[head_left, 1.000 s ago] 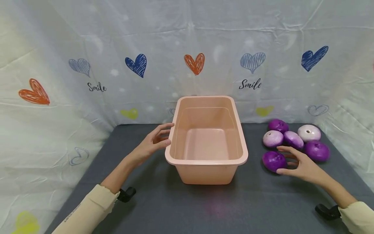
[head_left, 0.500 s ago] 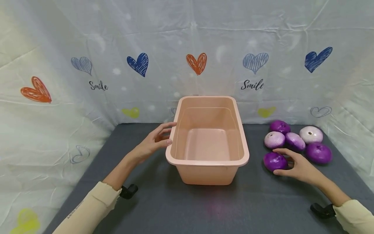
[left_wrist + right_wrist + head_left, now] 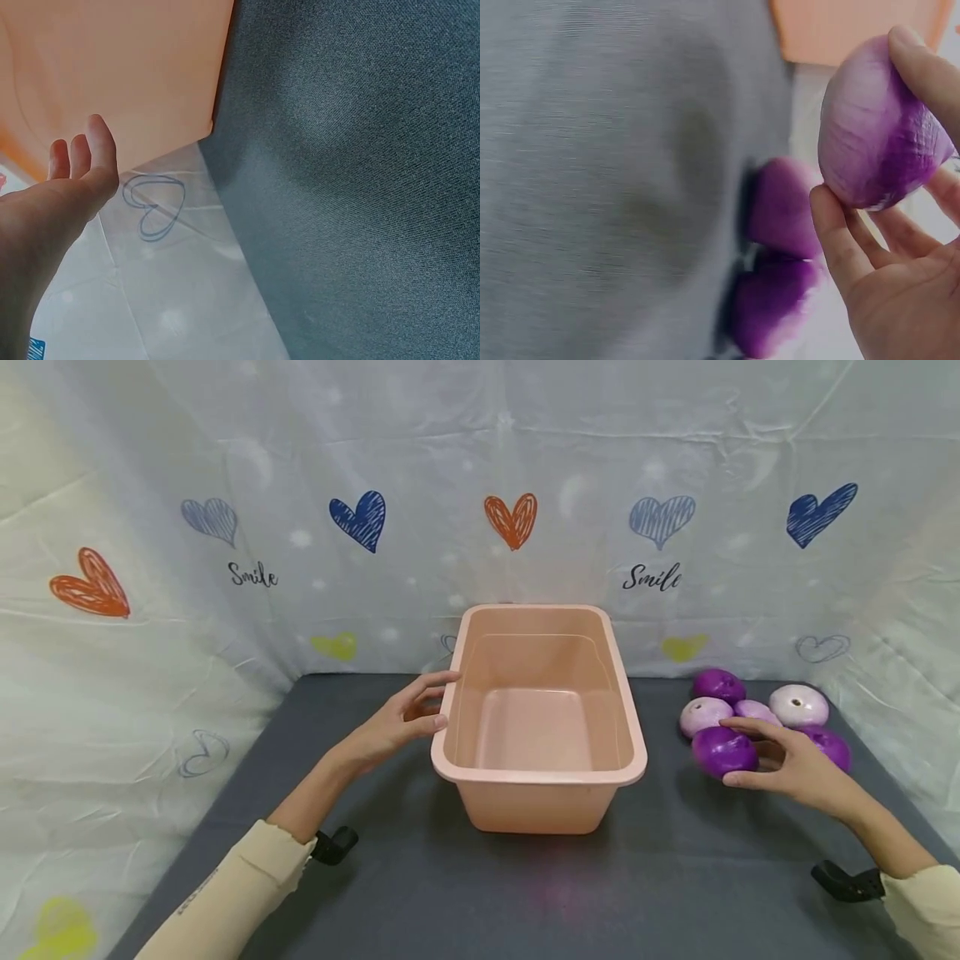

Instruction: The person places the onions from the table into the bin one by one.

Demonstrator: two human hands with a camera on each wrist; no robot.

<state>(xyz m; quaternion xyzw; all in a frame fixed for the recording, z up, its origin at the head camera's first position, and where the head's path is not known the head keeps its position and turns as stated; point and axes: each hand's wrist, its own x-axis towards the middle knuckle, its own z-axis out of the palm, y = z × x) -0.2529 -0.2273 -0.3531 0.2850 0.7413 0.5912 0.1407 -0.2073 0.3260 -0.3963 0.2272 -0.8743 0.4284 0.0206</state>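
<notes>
My right hand [image 3: 810, 775] grips a purple onion [image 3: 718, 752] between thumb and fingers, raised off the dark tabletop with its shadow below. The right wrist view shows the onion's pale, ridged underside [image 3: 855, 127] between the thumb and fingertips. At the left side of a peach plastic basin [image 3: 538, 777], my left hand [image 3: 393, 725] touches the rim with loosely bent fingers. In the left wrist view these fingers lie against or close beside the basin's outer wall [image 3: 165, 67]. Nothing lies inside the basin.
Behind the held onion, several more onions sit clustered at the back right: a dark purple one [image 3: 718, 685], a pale one [image 3: 703, 717], and a whitish one [image 3: 799, 704] among them. A white curtain [image 3: 420, 460] printed with hearts hangs behind the grey tabletop [image 3: 450, 893].
My right hand has closed round the front purple onion and lifted it off the table. It now partly covers the onions behind. My left hand stays at the basin's rim.
</notes>
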